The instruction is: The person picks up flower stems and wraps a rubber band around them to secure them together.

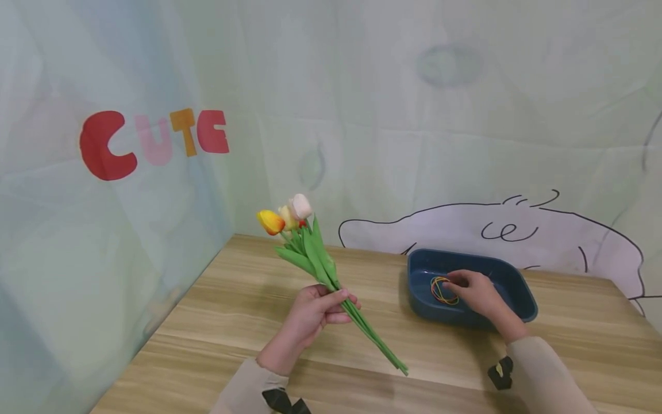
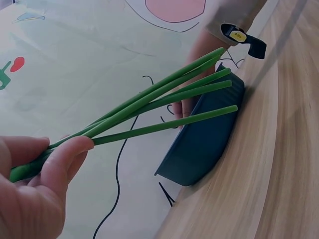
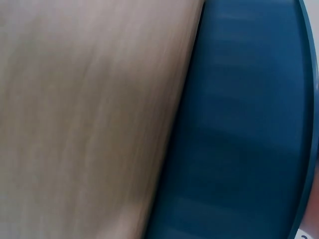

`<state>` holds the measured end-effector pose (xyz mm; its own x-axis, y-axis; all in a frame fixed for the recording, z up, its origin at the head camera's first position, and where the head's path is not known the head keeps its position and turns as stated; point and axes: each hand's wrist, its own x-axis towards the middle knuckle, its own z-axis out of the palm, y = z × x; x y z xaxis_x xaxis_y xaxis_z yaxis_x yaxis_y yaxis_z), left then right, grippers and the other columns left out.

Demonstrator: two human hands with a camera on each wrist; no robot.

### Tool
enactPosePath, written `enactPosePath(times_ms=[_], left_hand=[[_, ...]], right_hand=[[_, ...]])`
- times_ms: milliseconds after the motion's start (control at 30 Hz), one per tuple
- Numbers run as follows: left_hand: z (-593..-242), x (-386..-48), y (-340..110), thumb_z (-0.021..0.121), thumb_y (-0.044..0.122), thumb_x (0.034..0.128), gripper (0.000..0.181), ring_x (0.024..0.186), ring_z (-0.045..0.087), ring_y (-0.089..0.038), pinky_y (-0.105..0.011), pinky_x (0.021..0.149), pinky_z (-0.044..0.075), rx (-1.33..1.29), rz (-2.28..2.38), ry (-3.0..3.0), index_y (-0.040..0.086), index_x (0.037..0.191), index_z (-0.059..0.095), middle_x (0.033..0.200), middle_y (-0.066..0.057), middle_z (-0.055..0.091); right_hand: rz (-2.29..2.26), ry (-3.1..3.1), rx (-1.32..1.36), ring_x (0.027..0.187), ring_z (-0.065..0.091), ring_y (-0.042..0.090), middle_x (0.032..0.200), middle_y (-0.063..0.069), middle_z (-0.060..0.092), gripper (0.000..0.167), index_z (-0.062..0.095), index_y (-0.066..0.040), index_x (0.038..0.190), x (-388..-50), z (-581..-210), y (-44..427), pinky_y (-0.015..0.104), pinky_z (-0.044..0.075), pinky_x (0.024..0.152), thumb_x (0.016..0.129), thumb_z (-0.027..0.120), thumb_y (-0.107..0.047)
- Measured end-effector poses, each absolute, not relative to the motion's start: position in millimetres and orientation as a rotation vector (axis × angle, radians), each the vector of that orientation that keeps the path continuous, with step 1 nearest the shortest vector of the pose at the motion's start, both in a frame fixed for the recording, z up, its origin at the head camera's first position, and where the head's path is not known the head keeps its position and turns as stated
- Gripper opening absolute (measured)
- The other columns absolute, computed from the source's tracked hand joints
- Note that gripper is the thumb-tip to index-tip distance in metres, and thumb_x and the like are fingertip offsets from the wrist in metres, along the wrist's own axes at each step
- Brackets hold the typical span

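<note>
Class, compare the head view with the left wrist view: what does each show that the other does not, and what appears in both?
Only the head view: the flower heads, the thin coloured bands inside the blue tray, and the CUTE lettering.

Only the left wrist view: a small red shape and a pink patch, both on the backdrop.

Both: the left hand holding the green stems, the tray on the wooden tabletop, and the right hand, partly hidden in the left wrist view.
</note>
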<state>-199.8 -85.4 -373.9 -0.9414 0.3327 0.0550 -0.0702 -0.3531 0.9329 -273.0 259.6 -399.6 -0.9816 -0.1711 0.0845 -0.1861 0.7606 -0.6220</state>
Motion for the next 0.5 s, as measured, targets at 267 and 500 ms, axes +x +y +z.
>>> enactPosePath(times_ms=[267, 500], left_hand=[[-376, -200, -85, 0.055, -0.001, 0.0942, 0.007, 0.082, 0.072, -0.016, -0.024, 0.073, 0.060, 0.338, 2.362, 1.612, 0.002, 0.088, 0.058, 0.081, -0.004, 0.072], [-376, -200, -84, 0.056, -0.001, 0.0938, 0.007, 0.079, 0.072, -0.015, -0.023, 0.072, 0.060, 0.323, 2.355, 1.607, 0.001, 0.088, 0.059, 0.081, -0.005, 0.072]], right_hand=[[1.021, -2.995, 0.349, 0.095, 0.063, 0.032, 0.105, 0.021, 0.066, 0.037, 0.063, 0.008, 0.114, -279, -400, 261, 0.044, 0.057, 0.078, 0.093, 0.064, -0.022], [1.001, -3.074, 0.330, 0.100, 0.062, 0.035, 0.109, 0.024, 0.065, 0.039, 0.061, 0.010, 0.116, -285, -398, 259, 0.048, 0.056, 0.084, 0.094, 0.063, -0.022]])
